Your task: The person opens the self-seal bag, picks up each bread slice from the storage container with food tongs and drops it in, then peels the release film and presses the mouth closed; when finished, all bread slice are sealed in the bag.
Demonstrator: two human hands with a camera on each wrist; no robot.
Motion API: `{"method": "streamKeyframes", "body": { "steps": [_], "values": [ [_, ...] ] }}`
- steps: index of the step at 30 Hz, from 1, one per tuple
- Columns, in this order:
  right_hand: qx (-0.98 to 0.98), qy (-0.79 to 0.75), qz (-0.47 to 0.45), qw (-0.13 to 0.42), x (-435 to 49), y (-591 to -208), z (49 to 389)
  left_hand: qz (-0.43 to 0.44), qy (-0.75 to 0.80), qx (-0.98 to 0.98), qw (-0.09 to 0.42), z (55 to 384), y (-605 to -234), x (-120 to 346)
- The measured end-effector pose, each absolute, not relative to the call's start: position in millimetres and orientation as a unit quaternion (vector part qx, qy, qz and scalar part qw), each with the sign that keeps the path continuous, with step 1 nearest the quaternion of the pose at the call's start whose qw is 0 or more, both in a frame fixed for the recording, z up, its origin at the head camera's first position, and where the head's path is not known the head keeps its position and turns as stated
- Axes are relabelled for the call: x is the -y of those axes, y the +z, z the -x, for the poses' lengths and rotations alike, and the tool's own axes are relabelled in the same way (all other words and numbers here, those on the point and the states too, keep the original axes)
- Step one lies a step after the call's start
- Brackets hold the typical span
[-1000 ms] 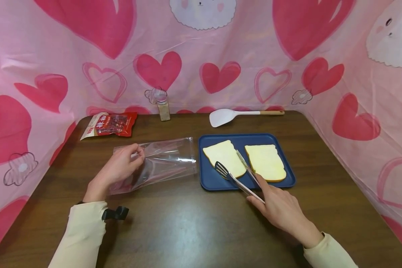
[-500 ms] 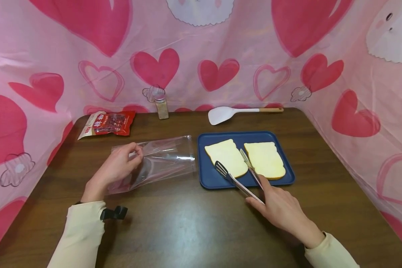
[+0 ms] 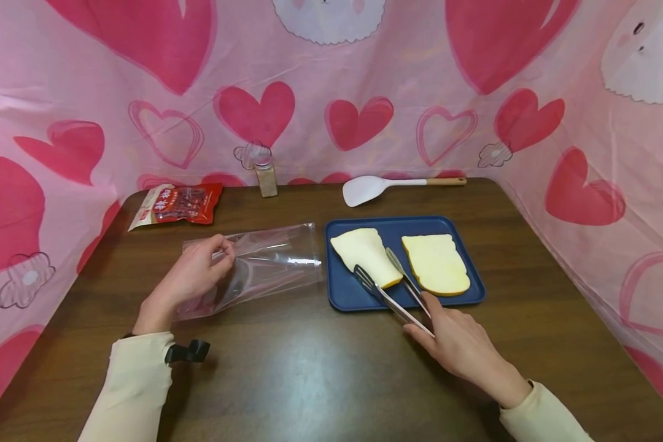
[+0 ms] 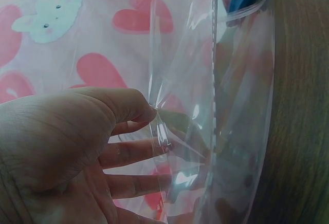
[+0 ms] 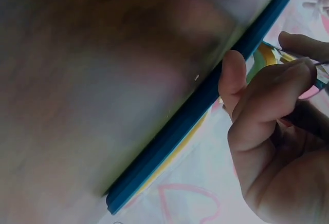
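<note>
My left hand [image 3: 199,273] pinches one layer of a clear plastic bag [image 3: 279,258] between thumb and fingertips, lifting it a little; the left wrist view shows the pinched film [image 4: 177,131] puckered at the thumb. The bag's mouth faces the tray. With my right hand [image 3: 461,341] I grip a pair of metal tongs [image 3: 406,316] that has a dark slotted head. Its two arms straddle the left bread slice [image 3: 367,255], which bends upward between them. A second bread slice [image 3: 436,264] lies flat at the right of the blue tray [image 3: 392,227].
A white spatula [image 3: 364,190] with a wooden handle end lies behind the tray. A spice jar [image 3: 266,178] and a red-and-white food packet [image 3: 179,204] stand or lie along the back of the wooden table [image 3: 304,368]. Heart-printed cloth hangs behind and beside it.
The tongs' arms have drawn closer on the left bread slice, which was flat and is now bowed and narrower. My left hand keeps its pinch on the bag.
</note>
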State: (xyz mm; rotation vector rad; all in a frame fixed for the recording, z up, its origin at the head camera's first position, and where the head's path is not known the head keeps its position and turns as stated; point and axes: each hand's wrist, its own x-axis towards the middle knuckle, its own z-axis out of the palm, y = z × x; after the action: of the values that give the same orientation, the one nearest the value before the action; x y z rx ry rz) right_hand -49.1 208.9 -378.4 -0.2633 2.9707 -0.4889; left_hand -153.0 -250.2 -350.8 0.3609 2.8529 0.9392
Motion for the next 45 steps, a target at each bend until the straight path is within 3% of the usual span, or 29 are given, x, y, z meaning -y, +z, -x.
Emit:
{"method": "streamKeyframes", "body": {
  "steps": [12,31,45],
  "values": [
    [-0.985,-0.131,0.107,0.024,-230,-366,57,-0.120,0.313,-0.940,0.059,154,-352,251],
    [-0.968,-0.027,0.244,-0.059,-225,-331,101,-0.114,0.322,-0.938,0.062,153,-354,250],
    [-0.943,0.017,0.326,-0.064,-211,-318,119,-0.134,0.308,-0.942,0.013,154,-359,247]
  ]
}}
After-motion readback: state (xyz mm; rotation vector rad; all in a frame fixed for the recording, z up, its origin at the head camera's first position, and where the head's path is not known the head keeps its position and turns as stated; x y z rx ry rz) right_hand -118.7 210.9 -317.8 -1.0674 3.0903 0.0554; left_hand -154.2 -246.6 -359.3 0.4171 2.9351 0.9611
